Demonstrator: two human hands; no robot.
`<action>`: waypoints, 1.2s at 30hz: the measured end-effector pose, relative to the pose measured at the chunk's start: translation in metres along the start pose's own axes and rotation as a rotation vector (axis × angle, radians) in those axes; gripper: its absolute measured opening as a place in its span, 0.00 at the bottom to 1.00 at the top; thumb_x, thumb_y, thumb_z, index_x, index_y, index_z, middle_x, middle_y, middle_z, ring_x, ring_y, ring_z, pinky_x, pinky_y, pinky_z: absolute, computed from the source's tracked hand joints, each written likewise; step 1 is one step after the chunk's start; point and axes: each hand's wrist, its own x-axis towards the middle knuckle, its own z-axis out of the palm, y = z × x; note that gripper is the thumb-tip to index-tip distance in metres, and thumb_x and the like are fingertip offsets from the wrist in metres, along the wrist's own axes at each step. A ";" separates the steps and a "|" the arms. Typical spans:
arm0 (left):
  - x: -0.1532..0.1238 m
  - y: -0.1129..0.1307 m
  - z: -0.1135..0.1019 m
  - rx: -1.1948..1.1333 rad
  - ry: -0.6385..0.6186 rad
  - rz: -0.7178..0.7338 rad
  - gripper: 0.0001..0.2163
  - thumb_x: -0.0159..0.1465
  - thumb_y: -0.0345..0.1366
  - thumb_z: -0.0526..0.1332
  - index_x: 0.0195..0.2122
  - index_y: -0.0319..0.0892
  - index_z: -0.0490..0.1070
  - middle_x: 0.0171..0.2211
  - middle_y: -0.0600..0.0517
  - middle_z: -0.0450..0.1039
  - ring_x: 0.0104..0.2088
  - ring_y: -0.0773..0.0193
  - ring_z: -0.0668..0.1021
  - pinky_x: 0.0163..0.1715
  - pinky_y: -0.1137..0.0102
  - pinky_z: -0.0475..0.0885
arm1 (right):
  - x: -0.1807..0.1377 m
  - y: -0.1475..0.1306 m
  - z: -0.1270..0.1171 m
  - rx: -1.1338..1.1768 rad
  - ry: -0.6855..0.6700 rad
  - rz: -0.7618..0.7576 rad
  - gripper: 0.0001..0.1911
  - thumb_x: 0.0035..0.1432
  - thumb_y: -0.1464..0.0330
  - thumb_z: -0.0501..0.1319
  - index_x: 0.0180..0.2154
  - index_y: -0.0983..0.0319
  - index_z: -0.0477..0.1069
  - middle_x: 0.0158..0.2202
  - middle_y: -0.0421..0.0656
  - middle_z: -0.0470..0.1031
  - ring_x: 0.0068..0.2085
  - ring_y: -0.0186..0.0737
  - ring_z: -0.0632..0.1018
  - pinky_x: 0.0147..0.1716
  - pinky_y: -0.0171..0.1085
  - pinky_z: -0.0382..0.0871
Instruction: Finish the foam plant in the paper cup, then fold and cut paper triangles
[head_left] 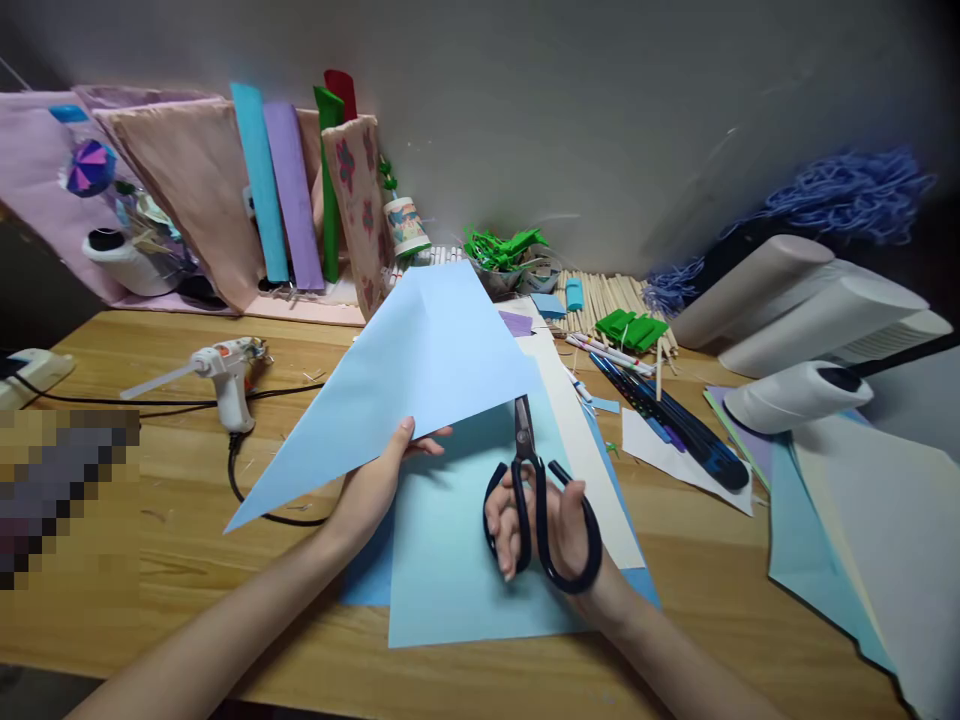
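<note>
On the left, a white glue gun (231,385) is resting on the wood-grained surface (697,620), its black cable curving behind the nearer work. Behind it, a soft, pinkish fabric holder (172,190) is leaning by the wall, keeping upright a blue roll (260,180), a purple roll (294,195), a green roll (330,200) and a red one (341,90). Next along, a patterned cup (407,225) is holding a green sprig (388,175). In front, the left hand (390,455) is pinching the smooth light-blue sheet (420,350), raised and slanting above a pale green sheet (465,560) and covering part of the clutter. Behind that, a bowl (504,285) is brimming with shredded green strips (504,248). The right hand (568,530) is gripping black-handled scissors (523,445), their blades meeting the sheet's lower edge; I can't tell whether they're cutting. Beyond, slim wooden sticks (606,300) are lying in rows, and tangled blue yarn (847,195) is spilling over white rolls (825,320).
</note>
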 end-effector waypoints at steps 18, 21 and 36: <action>-0.007 0.007 -0.006 0.448 -0.080 0.104 0.23 0.64 0.47 0.46 0.17 0.44 0.69 0.36 0.55 0.77 0.40 0.60 0.74 0.53 0.67 0.56 | -0.003 0.015 -0.016 -0.176 -0.219 0.126 0.34 0.51 0.41 0.44 0.43 0.63 0.58 0.30 0.42 0.66 0.23 0.31 0.70 0.33 0.46 0.72; -0.007 0.007 -0.006 0.442 -0.104 0.106 0.23 0.64 0.47 0.45 0.17 0.45 0.69 0.35 0.55 0.77 0.40 0.60 0.74 0.53 0.67 0.55 | -0.003 0.011 -0.015 -0.204 -0.211 0.147 0.35 0.51 0.40 0.42 0.43 0.64 0.59 0.27 0.41 0.65 0.22 0.31 0.69 0.33 0.47 0.72; -0.008 0.009 -0.005 0.430 -0.119 0.064 0.24 0.63 0.49 0.46 0.18 0.44 0.70 0.36 0.54 0.77 0.41 0.59 0.74 0.54 0.67 0.56 | -0.002 0.013 -0.015 -0.244 -0.162 0.159 0.36 0.49 0.39 0.41 0.41 0.63 0.59 0.25 0.39 0.66 0.21 0.32 0.70 0.30 0.45 0.73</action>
